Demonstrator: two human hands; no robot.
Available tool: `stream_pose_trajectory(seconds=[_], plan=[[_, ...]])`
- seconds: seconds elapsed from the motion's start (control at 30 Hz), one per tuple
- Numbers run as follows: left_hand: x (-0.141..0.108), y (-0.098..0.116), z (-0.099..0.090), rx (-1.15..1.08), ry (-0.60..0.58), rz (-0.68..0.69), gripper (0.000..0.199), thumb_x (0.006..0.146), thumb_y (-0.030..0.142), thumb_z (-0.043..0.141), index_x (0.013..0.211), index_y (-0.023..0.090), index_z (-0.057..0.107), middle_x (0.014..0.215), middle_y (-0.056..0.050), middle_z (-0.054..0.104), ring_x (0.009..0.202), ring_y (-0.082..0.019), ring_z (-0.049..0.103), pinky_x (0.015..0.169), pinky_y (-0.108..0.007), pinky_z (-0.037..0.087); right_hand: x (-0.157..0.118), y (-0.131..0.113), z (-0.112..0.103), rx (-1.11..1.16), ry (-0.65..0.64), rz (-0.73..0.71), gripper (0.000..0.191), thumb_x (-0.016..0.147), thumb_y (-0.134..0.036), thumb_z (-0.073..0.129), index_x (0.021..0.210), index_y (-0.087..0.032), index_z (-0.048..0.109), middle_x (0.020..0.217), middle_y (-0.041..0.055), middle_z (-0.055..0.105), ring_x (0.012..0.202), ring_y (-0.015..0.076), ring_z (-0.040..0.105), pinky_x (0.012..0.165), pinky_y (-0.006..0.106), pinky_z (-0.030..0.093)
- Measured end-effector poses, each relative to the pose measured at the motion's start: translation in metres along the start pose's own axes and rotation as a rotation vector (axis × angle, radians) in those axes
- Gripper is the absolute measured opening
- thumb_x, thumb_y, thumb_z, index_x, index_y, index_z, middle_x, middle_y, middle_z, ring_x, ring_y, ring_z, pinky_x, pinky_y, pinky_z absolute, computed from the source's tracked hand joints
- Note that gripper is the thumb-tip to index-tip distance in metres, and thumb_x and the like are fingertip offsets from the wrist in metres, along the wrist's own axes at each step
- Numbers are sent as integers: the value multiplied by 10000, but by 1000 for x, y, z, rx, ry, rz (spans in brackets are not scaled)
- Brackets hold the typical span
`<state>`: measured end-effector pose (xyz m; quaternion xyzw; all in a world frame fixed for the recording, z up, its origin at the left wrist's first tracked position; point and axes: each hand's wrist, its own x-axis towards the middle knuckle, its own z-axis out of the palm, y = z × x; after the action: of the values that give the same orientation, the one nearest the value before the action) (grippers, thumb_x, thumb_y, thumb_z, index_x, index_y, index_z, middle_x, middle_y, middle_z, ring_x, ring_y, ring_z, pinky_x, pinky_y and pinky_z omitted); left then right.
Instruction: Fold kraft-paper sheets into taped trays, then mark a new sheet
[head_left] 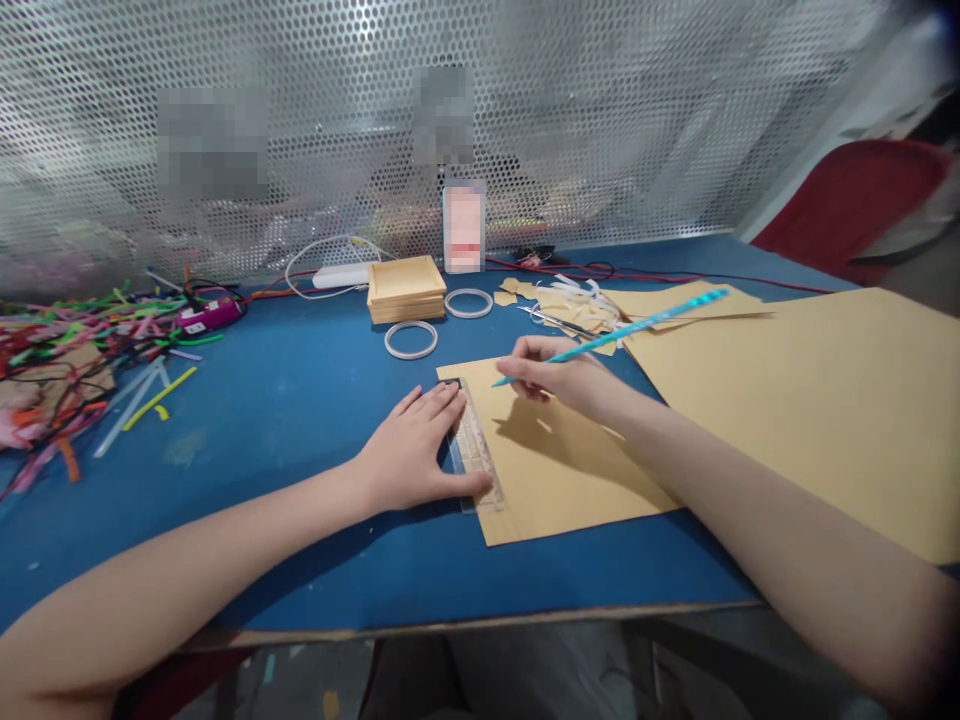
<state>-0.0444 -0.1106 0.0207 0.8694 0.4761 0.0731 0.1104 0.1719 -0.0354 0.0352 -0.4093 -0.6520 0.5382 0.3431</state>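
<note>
On the table (300,400), near its front edge: sheet (577,470), ruler (480,455) and pencil (637,325), both hands engaged.

Sheet tan, flat; clear ruler lies along its left edge, partly overhanging onto the blue top. Left hand (411,450) rests on the ruler, fingers extended and thumb spread, gripping nothing. Right hand (547,372) is above the sheet, fingers closed around the blue pencil, which slants with its point down-left, just right of the ruler; cannot tell whether the point touches. Right of the sheet: larger tan paper (810,400). Beyond: two rings (411,341), stacked trays (407,282), upright phone (464,230), paper scraps (577,300). Far left: heap of coloured strips (45,335). Behind all: perforated metal screen (562,80).
</note>
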Motion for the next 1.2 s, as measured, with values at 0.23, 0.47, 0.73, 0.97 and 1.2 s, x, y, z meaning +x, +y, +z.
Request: stream_pose_trajectory(seconds=[0.23,0.47,0.73,0.97,1.2], plan=[[-23,25,0,15,27,38,822,784,626,581,1395,94,440,1484,-159,377,1370,-293,355,1138,-446,256,3,21,10,-179,-59,-7,286,712,-311,709,603,-206,466,449,-60,520,401,71,410,415,237,275],[-26,32,3,35,39,49,810,780,615,589,1374,79,459,1472,-174,390,1353,-309,375,1114,-454,289,-1,15,13,-205,-43,-24,284,716,-244,664,566,-209,426,442,-67,506,416,78,415,430,247,283],[-27,33,6,44,65,57,796,769,620,596,1370,115,466,1471,-160,396,1348,-303,388,1125,-454,263,-1,15,13,-231,-43,-42,287,718,-233,658,562,-212,418,461,-62,496,444,90,420,451,258,299],[-27,35,6,49,58,68,811,770,637,581,1374,108,463,1476,-150,391,1356,-291,380,1138,-439,252,-4,14,13,-314,-77,-103,281,730,-246,633,599,-215,386,529,-58,468,493,97,393,465,258,265],[-27,34,5,64,46,80,827,788,656,557,1381,90,450,1473,-156,395,1363,-292,366,1153,-433,220,-5,12,13,-315,-98,-117,263,728,-225,614,605,-214,382,542,-64,468,507,95,393,482,253,268]])
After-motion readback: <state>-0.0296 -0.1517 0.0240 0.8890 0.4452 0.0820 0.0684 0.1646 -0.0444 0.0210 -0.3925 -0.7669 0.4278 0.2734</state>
